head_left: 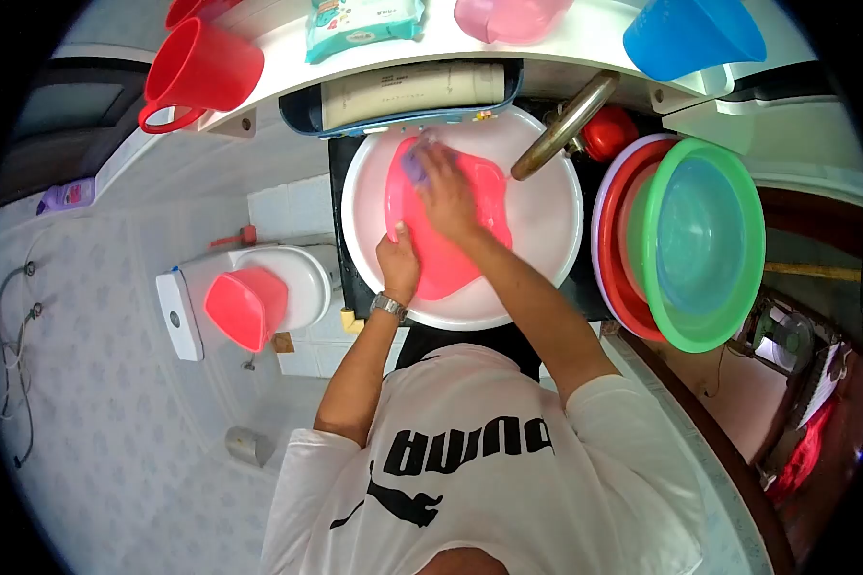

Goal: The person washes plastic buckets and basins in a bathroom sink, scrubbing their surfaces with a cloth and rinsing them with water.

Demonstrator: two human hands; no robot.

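A bright pink plastic piece (451,254) with a smooth face and curved edges lies tilted inside a large white round basin (554,244); its exact kind is unclear. My left hand (399,262), with a metal watch on the wrist, grips the piece's lower left edge, thumb on top and the other fingers mostly hidden. Near the upper end of the piece, my right hand (444,196) presses a purple cloth or sponge (414,165) against its surface. The fingers of that hand are bent over the purple material.
A metal faucet (566,125) reaches over the basin's right rim. Stacked basins (657,249) stand at right. Above is a white shelf (288,48) with a red mug (204,72), a wipes pack (364,27) and a blue cup (692,38). A pink container (247,307) sits on the toilet at left.
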